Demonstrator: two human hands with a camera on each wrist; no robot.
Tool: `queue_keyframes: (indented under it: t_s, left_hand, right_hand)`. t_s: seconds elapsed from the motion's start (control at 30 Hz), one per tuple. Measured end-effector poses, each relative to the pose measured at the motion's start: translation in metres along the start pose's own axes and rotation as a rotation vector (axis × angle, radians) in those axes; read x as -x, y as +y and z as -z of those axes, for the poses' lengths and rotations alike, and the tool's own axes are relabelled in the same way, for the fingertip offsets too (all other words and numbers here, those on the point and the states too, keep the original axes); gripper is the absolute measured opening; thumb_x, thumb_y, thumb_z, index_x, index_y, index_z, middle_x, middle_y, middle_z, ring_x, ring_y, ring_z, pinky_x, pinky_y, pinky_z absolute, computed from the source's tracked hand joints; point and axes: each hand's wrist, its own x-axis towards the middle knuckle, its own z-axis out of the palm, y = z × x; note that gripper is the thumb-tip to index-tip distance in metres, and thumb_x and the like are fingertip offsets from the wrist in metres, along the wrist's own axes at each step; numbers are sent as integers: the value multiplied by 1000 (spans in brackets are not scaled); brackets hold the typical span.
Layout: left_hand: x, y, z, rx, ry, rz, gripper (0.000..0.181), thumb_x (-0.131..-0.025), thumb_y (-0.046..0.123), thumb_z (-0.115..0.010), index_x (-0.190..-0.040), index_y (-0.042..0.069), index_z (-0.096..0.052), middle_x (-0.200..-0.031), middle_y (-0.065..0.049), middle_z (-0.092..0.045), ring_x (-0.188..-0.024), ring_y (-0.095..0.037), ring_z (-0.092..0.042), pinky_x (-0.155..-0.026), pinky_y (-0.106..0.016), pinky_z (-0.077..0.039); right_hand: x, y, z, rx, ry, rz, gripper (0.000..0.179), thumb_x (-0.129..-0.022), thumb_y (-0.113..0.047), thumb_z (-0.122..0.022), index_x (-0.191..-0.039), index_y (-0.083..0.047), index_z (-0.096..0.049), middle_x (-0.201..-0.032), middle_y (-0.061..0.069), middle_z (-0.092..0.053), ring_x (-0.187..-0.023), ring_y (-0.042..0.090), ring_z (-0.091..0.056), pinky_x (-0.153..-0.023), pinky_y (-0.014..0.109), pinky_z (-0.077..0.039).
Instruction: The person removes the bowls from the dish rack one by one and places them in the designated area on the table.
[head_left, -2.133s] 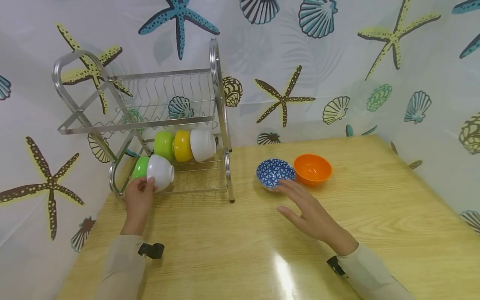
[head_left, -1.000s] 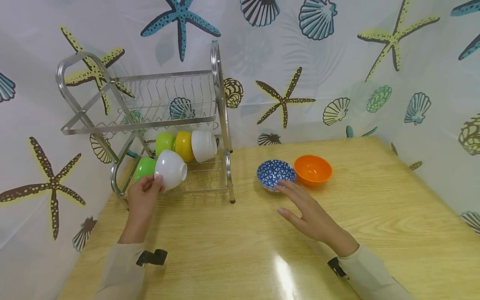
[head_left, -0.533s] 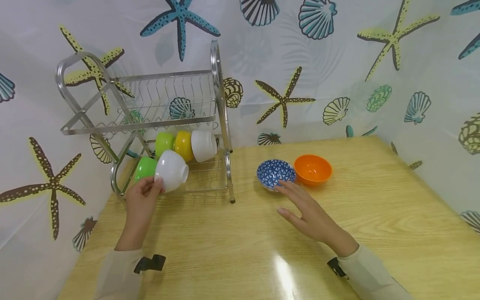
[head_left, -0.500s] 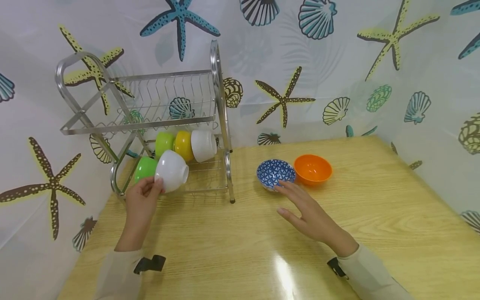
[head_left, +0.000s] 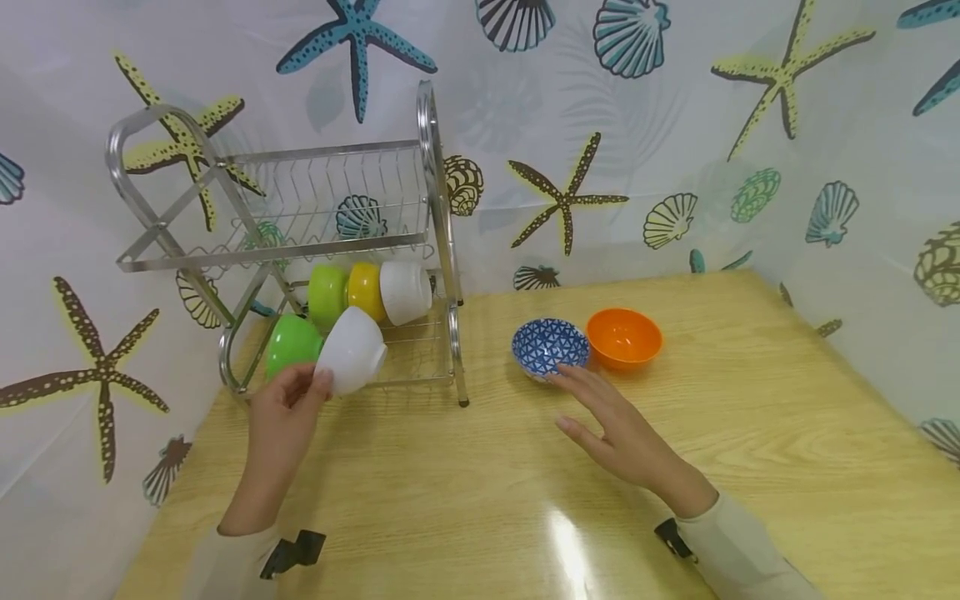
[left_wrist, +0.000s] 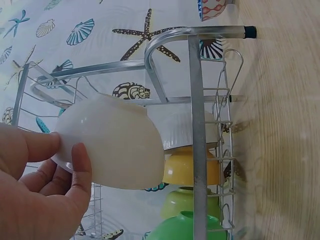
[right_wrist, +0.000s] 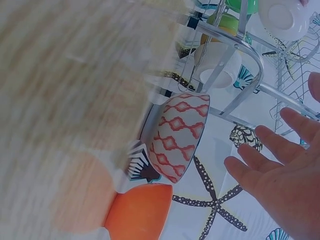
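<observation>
My left hand [head_left: 288,417] pinches the rim of a white bowl [head_left: 351,352], which is tilted on its side at the front of the dish rack's lower tier. In the left wrist view the same white bowl [left_wrist: 112,145] shows apart from the other bowls, with thumb and fingers at its edge. Just left of it a green bowl [head_left: 291,343] rests on its side in the rack. My right hand [head_left: 622,433] hovers with extended fingers near a blue-patterned bowl [head_left: 550,347], holding nothing; red diamonds mark that bowl's outside [right_wrist: 180,135] in the right wrist view.
A two-tier metal dish rack [head_left: 281,250] stands at the table's left. Behind the held bowl, its lower tier carries a lime bowl [head_left: 327,296], a yellow bowl [head_left: 365,292] and a white ribbed bowl [head_left: 406,292]. An orange bowl [head_left: 624,338] stands beside the blue-patterned one.
My left hand has drawn the white bowl rightward and towards me, off the green bowl, and tilted it; more of the green bowl shows. My right hand has stayed nearly still.
</observation>
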Motion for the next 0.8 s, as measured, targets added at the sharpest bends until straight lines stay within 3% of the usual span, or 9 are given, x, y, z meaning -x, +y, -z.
queue_keyframes:
  t_s: [0.2,0.37,0.63,0.8]
  left_hand:
    - [7,7,0,4,0,-55,26,-96,18,-60,-109,-4,-65,-99,-18,-65,-79,0,-59,-71,-10,-50]
    - [12,10,1,0,-11,-111,24,-96,15,-60,-106,-6,-65,-96,-20,-66,-77,0,-59,-69,-10,-51]
    - [18,10,-2,7,-45,-134,23,-95,15,-61,-108,-4,-66,-99,-18,-66,-79,1,-60,-69,-12,-52]
    - [20,13,-3,-24,-41,-192,21,-94,13,-63,-106,-3,-67,-98,-17,-68,-79,2,-60,-69,-11,-51]
  right_hand:
    - [-1,0,1,10,9,17,52,-97,-23,-57,-146,-18,-40,-152,6,-35,-139,31,-32,-111,58,-28]
    - [0,-1,1,12,4,13,51,-97,-23,-57,-145,-14,-41,-152,7,-36,-139,32,-32,-111,58,-28]
    - [1,-2,0,12,-4,3,49,-98,-24,-56,-143,-11,-43,-150,7,-39,-139,30,-33,-111,57,-28]
    - [2,-2,-2,-3,-7,9,50,-97,-23,-56,-144,-13,-43,-150,6,-39,-140,29,-31,-112,56,-26]
